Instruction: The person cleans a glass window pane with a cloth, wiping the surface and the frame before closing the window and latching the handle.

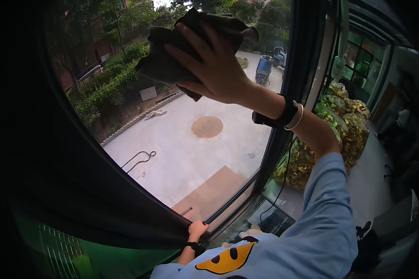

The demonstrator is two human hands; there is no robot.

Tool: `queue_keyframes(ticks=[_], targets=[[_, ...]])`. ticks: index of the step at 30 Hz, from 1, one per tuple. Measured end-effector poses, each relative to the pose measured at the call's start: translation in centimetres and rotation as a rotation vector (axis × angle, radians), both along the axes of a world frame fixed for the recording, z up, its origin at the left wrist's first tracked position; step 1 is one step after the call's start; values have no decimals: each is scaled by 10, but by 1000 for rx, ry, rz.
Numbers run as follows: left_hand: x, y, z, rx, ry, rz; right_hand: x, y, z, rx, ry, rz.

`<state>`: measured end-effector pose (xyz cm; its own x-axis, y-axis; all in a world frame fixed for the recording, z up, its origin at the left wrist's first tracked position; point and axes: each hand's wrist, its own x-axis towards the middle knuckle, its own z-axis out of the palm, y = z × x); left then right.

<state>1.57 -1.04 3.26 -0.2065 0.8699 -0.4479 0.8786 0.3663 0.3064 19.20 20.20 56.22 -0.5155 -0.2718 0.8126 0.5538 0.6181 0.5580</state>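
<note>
A dark grey-brown cloth (165, 53) is spread, creased, under my right hand (219, 69) high up at the window glass (181, 153). The fingers of that hand are stretched over the cloth and hold it against the pane. Its wrist carries a dark band and a light bracelet, and the arm is raised. Low down, my left hand (198, 229) is closed on the dark window frame (237, 197) at the bottom corner of the pane. A black band sits on its wrist; the fingertips are partly hidden.
Large clear bags (344, 121) of gold-coloured pieces stand to the right. A thin black cable (286, 179) hangs beside the frame. Dark fabric (102, 186) borders the window at left. Beyond the glass are paving, a round cover (207, 127), hedges and a parked scooter (264, 69).
</note>
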Motion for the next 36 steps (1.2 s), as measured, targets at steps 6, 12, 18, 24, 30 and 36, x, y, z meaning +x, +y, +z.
queue_keyframes(ticks=[6, 12, 18, 24, 30, 36], targets=[[2, -1, -6, -10, 37, 40, -43, -32, 12, -57, -10, 291], [-1, -2, -6, 7, 1, 20, -23, 4, 63, -29, 216, 308], [0, 2, -12, -14, 28, 54, 49, 62, 88, -316, 338, 157], [6, 3, -3, -51, 61, 105, 117, 156, 77, -477, 596, 125], [15, 6, 9, -56, 96, 172, 173, 234, 18, -341, 715, 29], [15, 7, 4, -88, 170, 183, 181, 237, -67, -208, 633, 83]])
